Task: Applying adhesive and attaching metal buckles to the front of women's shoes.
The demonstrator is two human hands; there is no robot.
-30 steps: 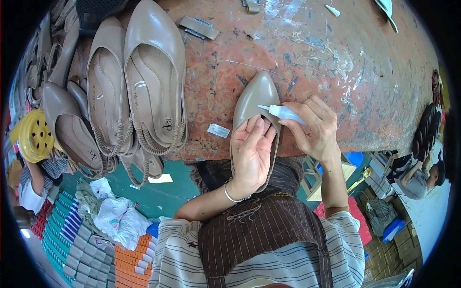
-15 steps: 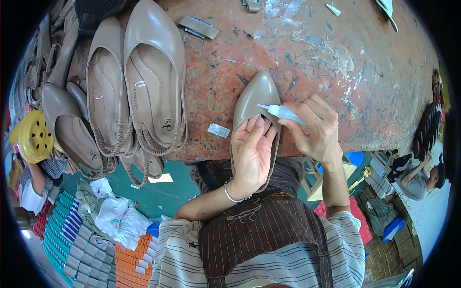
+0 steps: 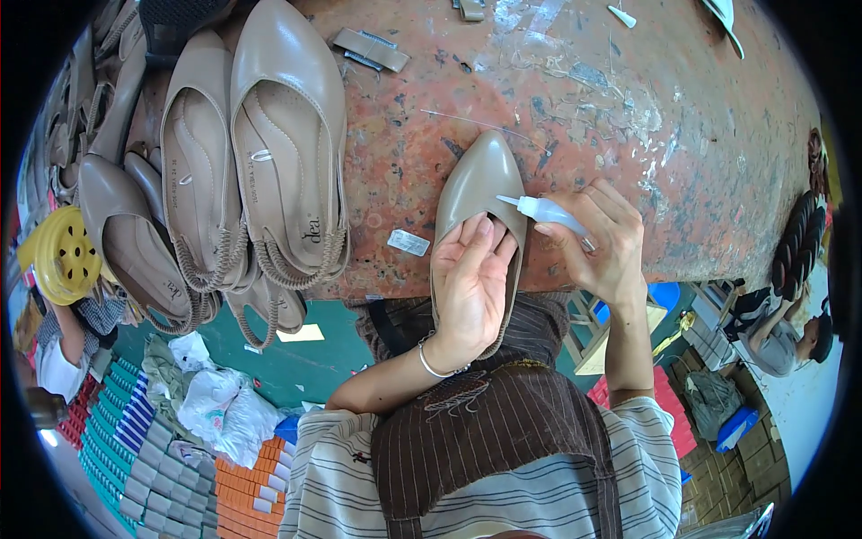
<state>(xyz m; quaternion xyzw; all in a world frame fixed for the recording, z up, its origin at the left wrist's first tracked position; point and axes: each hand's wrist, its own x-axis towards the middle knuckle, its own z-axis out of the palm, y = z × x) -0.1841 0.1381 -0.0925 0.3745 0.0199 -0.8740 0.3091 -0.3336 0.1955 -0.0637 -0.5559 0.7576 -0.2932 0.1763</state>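
Bottle [image 3: 549,213] I'm gripping in my right hand [image 3: 600,235] is risking drips on the shoe [image 3: 485,175] if oversqueezed, left hand [image 3: 471,286] inside, grip unclear

The left hand [image 3: 470,283] covers much of the inside of the beige shoe [image 3: 482,171], and the right hand [image 3: 603,235] hides part of the small bottle [image 3: 549,212]. Whether its nozzle [image 3: 510,200], aimed toward half past nine, touches the shoe is hard to tell. At half past ten, the top edge crops a dark piece [image 3: 182,31]; toward two, it crops a white object [image 3: 720,16]. Past three o'clock, another person [image 3: 774,350] is too small to make out clearly.
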